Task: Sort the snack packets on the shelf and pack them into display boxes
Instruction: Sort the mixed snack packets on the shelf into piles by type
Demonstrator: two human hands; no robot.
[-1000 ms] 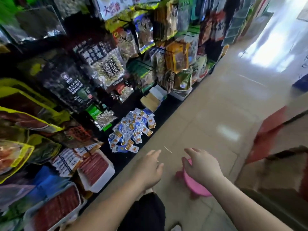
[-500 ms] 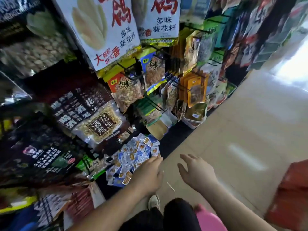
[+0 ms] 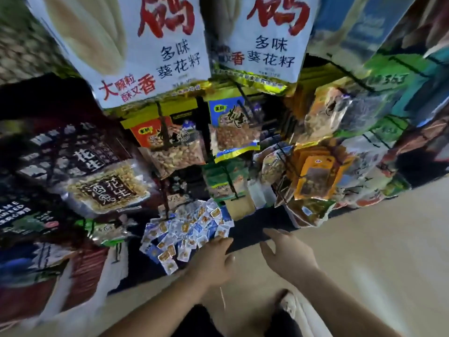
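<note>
Heaped on the low dark shelf [image 3: 143, 266], at 11 o'clock from the left hand [image 3: 211, 259]: small blue-and-white snack packets [image 3: 187, 229]. Fingers straight and relaxed, tips right at the pile's near edge, grasping nothing. At 3 o'clock from there, apart from the pile: right hand [image 3: 286, 254], released, fingers spread, above the floor [image 3: 364, 239].

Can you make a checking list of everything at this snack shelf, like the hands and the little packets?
Surface: dark bottom shelf, low beside the floor.
Job's things: pile of small blue-and-white snack packets loose on the shelf; white display box to its left, blurred.
Clutter: sunflower seed bags and peanut bags hang above.
Hands: left hand open, fingertips at the pile's edge; right hand open, holding nothing.
Cables: nothing seen.
Surroundings: beige floor; a shoe below.
</note>
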